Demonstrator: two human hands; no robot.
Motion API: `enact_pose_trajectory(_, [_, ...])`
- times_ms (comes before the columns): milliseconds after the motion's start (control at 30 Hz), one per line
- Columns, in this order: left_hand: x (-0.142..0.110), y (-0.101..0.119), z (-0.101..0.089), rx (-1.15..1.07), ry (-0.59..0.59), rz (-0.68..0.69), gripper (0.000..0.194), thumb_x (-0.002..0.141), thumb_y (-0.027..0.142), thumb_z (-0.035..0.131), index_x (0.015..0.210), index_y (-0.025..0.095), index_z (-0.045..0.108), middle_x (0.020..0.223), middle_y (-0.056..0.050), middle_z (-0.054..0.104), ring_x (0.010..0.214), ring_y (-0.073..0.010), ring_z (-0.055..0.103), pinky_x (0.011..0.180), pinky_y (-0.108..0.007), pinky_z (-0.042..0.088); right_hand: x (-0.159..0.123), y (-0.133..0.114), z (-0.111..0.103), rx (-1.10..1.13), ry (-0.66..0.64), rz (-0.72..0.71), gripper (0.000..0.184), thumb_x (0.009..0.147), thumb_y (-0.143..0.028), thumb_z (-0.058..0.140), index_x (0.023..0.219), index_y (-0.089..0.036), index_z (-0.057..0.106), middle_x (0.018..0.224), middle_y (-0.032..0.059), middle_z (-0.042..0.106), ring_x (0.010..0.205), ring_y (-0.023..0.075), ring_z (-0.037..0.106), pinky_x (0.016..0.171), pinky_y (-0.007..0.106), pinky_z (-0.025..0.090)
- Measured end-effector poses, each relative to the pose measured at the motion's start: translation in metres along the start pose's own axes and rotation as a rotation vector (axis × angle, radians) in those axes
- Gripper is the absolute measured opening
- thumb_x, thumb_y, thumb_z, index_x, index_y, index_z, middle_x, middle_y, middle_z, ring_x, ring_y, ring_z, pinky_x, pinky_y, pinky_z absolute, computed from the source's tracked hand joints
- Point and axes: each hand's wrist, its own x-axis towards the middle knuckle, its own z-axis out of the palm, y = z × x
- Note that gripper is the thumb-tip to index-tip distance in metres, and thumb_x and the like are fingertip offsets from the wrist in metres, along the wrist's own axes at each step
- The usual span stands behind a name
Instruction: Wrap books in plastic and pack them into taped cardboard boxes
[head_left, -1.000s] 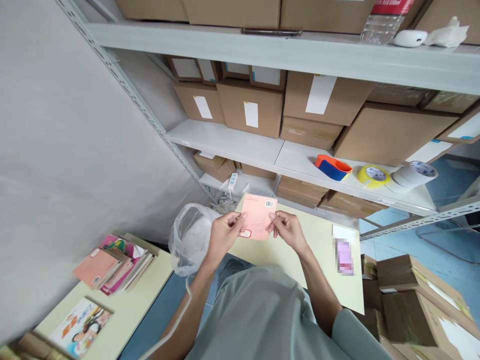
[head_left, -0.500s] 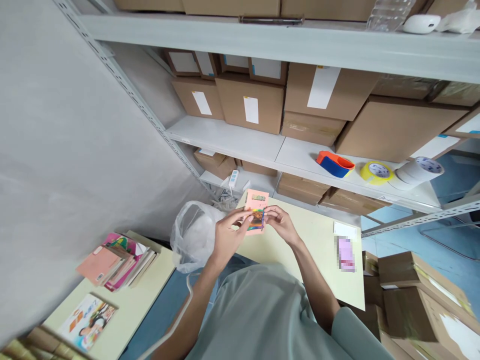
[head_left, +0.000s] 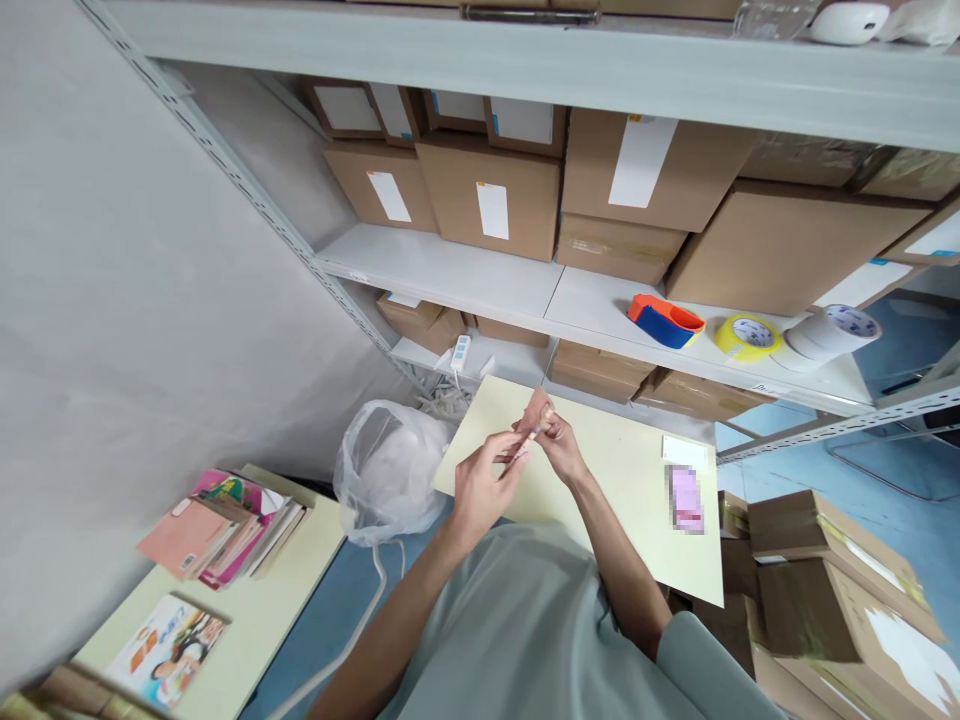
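Observation:
A thin, pink printed booklet is held over the cream table in front of me. It is tilted nearly edge-on, so its printed face barely shows. My left hand pinches its lower left end between thumb and fingers. On the right edge, the fingers of my right hand are curled closed around the booklet and hide part of it. A clear plastic bag with white contents hangs open to the left of my left hand.
A pink pixelated item and a white card lie on the table's right side. Shelves ahead hold cardboard boxes, yellow tape and white rolls. Books are piled on a left table; cartons stand right.
The booklet has turned from facing me to nearly edge-on. My left hand has shifted slightly right and down, and my right hand now grips the booklet's upper right edge.

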Motion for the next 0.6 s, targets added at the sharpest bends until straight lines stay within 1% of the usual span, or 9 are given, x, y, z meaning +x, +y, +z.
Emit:
enact_pose_trajectory(67, [0.007,-0.014,-0.003,-0.156,0.103,-0.126,0.033,0.098,0.05,0.08,0.118,0.024,0.076,0.116,-0.009,0.085,0.099,-0.0223,0.083,0.084,-0.031,0.067,0.001,0.0,-0.003,0.022,0.028,0.004,0.052,0.075,-0.064,0.096,0.104,-0.023,0.082,0.096,0.0071,0.085,0.085,0.0232,0.077,0.087,0.038,0.062])
enact_pose_trajectory(167, [0.021,-0.043,-0.007,-0.423,0.251,-0.319,0.047,0.089,0.06,0.086,0.114,0.022,0.077,0.117,-0.012,0.084,0.107,-0.0253,0.082,0.09,-0.034,0.066,0.003,-0.001,-0.004,-0.008,0.056,-0.023,0.049,0.077,-0.063,0.095,0.105,-0.024,0.084,0.094,0.0052,0.084,0.082,0.0212,0.073,0.082,0.035,0.06])
enact_pose_trajectory(267, [0.031,-0.072,-0.007,-0.584,0.295,-0.469,0.059,0.077,0.063,0.095,0.115,0.021,0.079,0.117,-0.013,0.084,0.109,-0.0275,0.08,0.093,-0.038,0.064,0.003,-0.004,0.004,-0.106,0.061,-0.084,0.042,0.083,-0.061,0.091,0.101,-0.024,0.086,0.082,0.0022,0.078,0.073,0.0184,0.069,0.073,0.032,0.059])
enact_pose_trajectory(300, [0.032,-0.08,-0.006,-0.615,0.301,-0.498,0.06,0.074,0.062,0.096,0.114,0.021,0.08,0.117,-0.012,0.084,0.109,-0.0278,0.08,0.095,-0.039,0.064,0.002,-0.004,0.009,-0.153,0.058,-0.122,0.039,0.085,-0.059,0.09,0.1,-0.024,0.086,0.081,0.0018,0.077,0.07,0.0174,0.068,0.07,0.031,0.059])
enact_pose_trajectory(367, [0.033,-0.092,-0.004,-0.669,0.319,-0.535,0.058,0.071,0.059,0.097,0.111,0.021,0.082,0.117,-0.012,0.085,0.109,-0.0281,0.08,0.1,-0.042,0.062,-0.002,-0.004,0.022,-0.272,0.036,-0.234,0.03,0.092,-0.053,0.085,0.1,-0.024,0.086,0.089,0.0031,0.078,0.069,0.0164,0.069,0.069,0.03,0.06])
enact_pose_trajectory(400, [0.032,-0.096,-0.002,-0.691,0.326,-0.546,0.055,0.07,0.057,0.098,0.109,0.021,0.083,0.117,-0.012,0.085,0.111,-0.0287,0.079,0.103,-0.043,0.062,-0.006,-0.004,0.029,-0.345,0.013,-0.304,0.025,0.096,-0.048,0.081,0.102,-0.025,0.086,0.095,0.0043,0.079,0.073,0.0165,0.071,0.071,0.03,0.062])
enact_pose_trajectory(467, [0.031,-0.101,0.0,-0.723,0.328,-0.55,0.051,0.068,0.052,0.098,0.105,0.02,0.083,0.12,-0.012,0.084,0.116,-0.0308,0.078,0.108,-0.045,0.06,-0.014,-0.002,0.042,-0.51,-0.06,-0.453,0.018,0.103,-0.038,0.073,0.108,-0.026,0.086,0.106,0.0066,0.08,0.085,0.0182,0.077,0.082,0.031,0.066])
enact_pose_trajectory(533, [0.031,-0.102,0.002,-0.729,0.317,-0.539,0.052,0.067,0.049,0.098,0.108,0.021,0.083,0.125,-0.012,0.083,0.123,-0.0329,0.076,0.111,-0.046,0.059,-0.023,0.0,0.053,-0.666,-0.138,-0.585,0.019,0.108,-0.03,0.067,0.113,-0.026,0.085,0.111,0.0086,0.081,0.1,0.0211,0.079,0.094,0.034,0.066])
enact_pose_trajectory(600, [0.03,-0.101,0.002,-0.717,0.297,-0.523,0.055,0.07,0.049,0.096,0.116,0.022,0.083,0.13,-0.012,0.082,0.128,-0.0341,0.074,0.112,-0.046,0.058,-0.031,0.003,0.059,-0.775,-0.184,-0.672,0.022,0.111,-0.026,0.063,0.118,-0.024,0.084,0.114,0.0104,0.082,0.11,0.0236,0.078,0.102,0.037,0.066])
